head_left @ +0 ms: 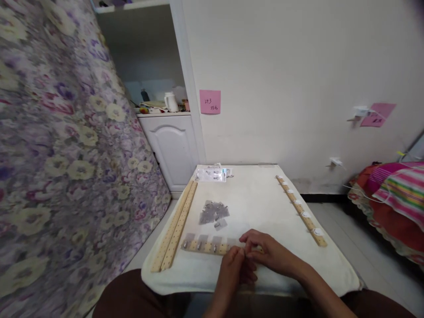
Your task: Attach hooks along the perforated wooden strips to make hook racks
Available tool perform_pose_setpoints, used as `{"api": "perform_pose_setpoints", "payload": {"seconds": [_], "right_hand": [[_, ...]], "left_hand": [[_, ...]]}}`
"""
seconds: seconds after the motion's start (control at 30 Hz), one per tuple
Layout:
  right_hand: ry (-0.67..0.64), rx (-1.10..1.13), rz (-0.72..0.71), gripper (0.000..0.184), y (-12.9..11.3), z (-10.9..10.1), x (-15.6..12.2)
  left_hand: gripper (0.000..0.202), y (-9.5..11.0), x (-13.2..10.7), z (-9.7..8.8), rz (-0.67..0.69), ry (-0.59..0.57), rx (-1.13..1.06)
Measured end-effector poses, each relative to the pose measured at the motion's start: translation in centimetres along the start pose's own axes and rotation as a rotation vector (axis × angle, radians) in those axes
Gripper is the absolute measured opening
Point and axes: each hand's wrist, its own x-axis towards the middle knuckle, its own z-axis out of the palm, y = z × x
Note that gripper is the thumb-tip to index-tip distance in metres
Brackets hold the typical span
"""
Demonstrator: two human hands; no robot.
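Two hands meet over a wooden strip (205, 246) on a white cloth (258, 198).
Left hand (233, 267) and right hand (266, 252), fingers curled narrow, touch at the flat strip's near end; whether they grip anything cannot be told. Glossy bags (213, 213) lie just beyond.

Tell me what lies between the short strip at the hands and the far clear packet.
Head view: a pile of small grey bags; the cloth around it is bare.

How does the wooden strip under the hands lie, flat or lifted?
Flat. The wooden strip rests along the cloth-covered table; the left hand and right hand meet over its right end.
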Motion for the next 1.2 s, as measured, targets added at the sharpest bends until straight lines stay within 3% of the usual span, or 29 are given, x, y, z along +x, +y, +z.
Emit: {"api": "perform_pose_setpoints", "payload": {"seconds": [0.07, 0.2, 0.43, 0.6, 0.87, 1.2], "right_hand": [[-0.020, 0.018, 0.031, 0.011, 0.1, 0.0, -0.1], [0.096, 0.116, 0.130, 0.034, 1.9, -0.1, -0.2], [0.024, 0.262, 0.291, 0.014, 6.2, 0.5, -0.7], [0.009, 0.164, 0.270, 0.019, 7.6, 0.7, 0.5], [0.035, -0.050, 0.176, 0.025, 9.1, 0.8, 2.9], [0.098, -0.164, 0.125, 0.025, 10.6, 1.1, 3.3]], "left_hand": [[0.040, -0.2, -0.3, 0.1, -0.030, 0.002, -0.069], [0.038, -0.8, -0.7, 0.2, -0.041, 0.077, -0.216], [0.036, -3.8, -0.7, 0.9, -0.120, 0.145, -0.294], [0.024, -5.0, -0.1, 0.9, -0.150, 0.150, -0.356], [0.012, -5.0, 1.0, 0.7, -0.142, 0.299, -0.421], [0.008, -5.1, 2.1, 1.3, -0.204, 0.400, -0.352]]}}
